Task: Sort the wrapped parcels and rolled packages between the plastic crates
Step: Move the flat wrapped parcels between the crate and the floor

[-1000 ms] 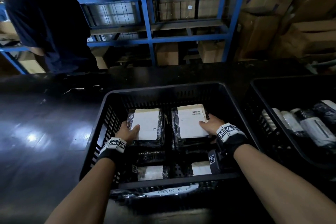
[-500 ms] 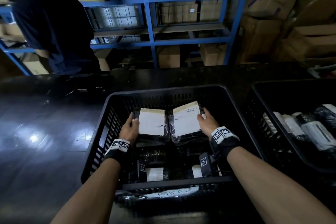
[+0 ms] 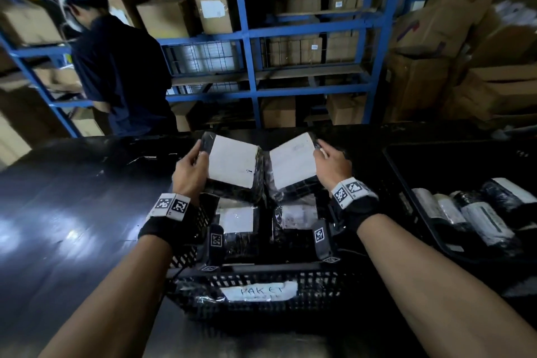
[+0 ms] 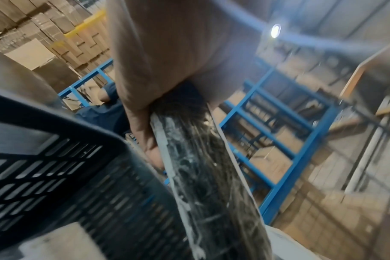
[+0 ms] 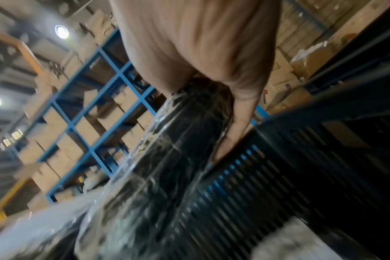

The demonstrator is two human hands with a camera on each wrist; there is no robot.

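Observation:
My left hand (image 3: 191,167) grips a flat black-wrapped parcel with a white label (image 3: 234,166) by its left edge. The right hand (image 3: 331,161) grips a matching parcel (image 3: 292,164) by its right edge. Both parcels are lifted above the black crate marked "PAKET" (image 3: 258,291), tilted inward so their inner edges meet. The left wrist view shows the left parcel's edge (image 4: 196,158) under my hand (image 4: 145,126); the right wrist view shows the right parcel (image 5: 178,149) held by my hand (image 5: 234,126). More wrapped parcels (image 3: 238,219) lie in the crate.
A second black crate (image 3: 412,200) at the right holds several rolled packages (image 3: 476,212). The dark table (image 3: 72,212) stretches to the left. Another person (image 3: 122,73) stands beyond the table at blue shelving (image 3: 250,38) stacked with cardboard boxes.
Both hands took hold of the two top parcels and lifted them up out of the crate, tilting them toward each other. The head view tilted upward.

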